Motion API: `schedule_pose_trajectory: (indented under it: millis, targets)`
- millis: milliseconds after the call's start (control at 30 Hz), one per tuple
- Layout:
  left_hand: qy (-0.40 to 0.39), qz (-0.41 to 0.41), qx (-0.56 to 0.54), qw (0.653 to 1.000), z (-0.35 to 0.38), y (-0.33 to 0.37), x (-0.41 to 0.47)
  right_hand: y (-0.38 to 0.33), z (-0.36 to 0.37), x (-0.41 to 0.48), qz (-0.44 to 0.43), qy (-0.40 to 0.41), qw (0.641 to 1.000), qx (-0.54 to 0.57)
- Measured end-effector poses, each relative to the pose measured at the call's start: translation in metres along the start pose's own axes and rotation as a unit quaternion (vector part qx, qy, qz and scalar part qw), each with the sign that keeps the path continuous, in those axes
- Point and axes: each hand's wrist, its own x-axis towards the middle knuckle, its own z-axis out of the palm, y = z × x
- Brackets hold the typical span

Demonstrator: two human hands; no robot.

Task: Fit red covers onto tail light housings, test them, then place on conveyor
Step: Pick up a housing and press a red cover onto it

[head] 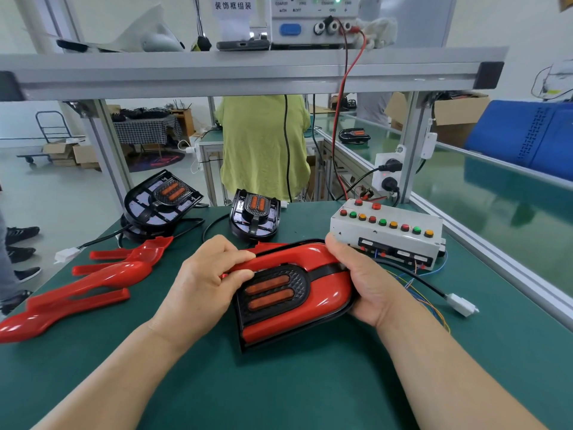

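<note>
While the left hand (204, 280) pinches the upper edge and the right hand (362, 283) grips the end of the glossy red plastic cover (322, 297) seated on its black tail light housing (299, 276) over the green bench mat (279, 392), fitting looks nearly done, leaving testing at the white button box (400, 240) and the green conveyor (496, 197).

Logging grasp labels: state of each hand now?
Left hand: gripping the tail light at its left edge.
Right hand: gripping its right end.
</note>
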Motion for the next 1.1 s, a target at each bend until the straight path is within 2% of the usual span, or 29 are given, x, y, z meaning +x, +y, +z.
schedule_pose_trajectory:
  millis: [367,767,1100]
  targets:
    - [0.016,-0.005,0.002,1.000,0.000,0.003,0.003,-0.002,0.001,-0.001,-0.001,0.003,1.000,0.003]
    - [0.012,0.001,0.002,1.000,-0.003,0.003,0.002,0.002,-0.002,0.006,0.021,0.073,0.997,0.022]
    - [-0.002,0.002,0.016,1.000,0.003,0.003,0.000,0.002,0.000,0.000,-0.008,0.024,1.000,-0.006]
